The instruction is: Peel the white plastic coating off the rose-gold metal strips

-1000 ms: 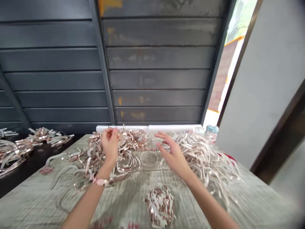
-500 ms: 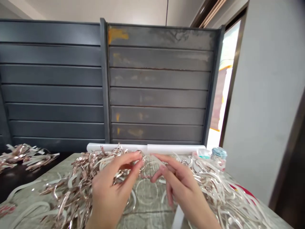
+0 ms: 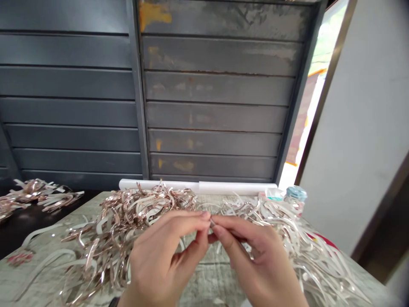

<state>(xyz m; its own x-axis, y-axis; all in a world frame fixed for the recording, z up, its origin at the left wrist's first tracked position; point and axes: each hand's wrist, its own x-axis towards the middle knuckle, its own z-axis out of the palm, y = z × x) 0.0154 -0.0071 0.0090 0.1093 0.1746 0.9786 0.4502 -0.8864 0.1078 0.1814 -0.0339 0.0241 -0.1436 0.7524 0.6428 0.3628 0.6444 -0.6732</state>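
Note:
Over the middle of the table, my left hand [image 3: 169, 251] is pinched, thumb against forefinger. Its fingertips touch those of my right hand [image 3: 252, 251], which is closed in a pinch too. A small bit of a thin shiny strip [image 3: 212, 223] shows between the fingertips where both hands meet. The rest of it is hidden by the fingers. To the left lies a tangled heap of rose-gold and white strips [image 3: 118, 221]. On the right, past my right hand, spreads a heap of silvery white strips [image 3: 306, 247].
A white roll [image 3: 236, 188] lies along the table's [image 3: 211, 277] back edge, before a dark slatted panel [image 3: 217, 115]. A jar with a light-blue top [image 3: 295, 194] stands back right, beside a small packet [image 3: 271, 194]. More strips [image 3: 38, 194] lie on a dark surface at left.
My hands have come together from a small gap, and their fingertips now meet. A pale strip that stuck out from my right fingers is now mostly hidden. The view has tilted down.

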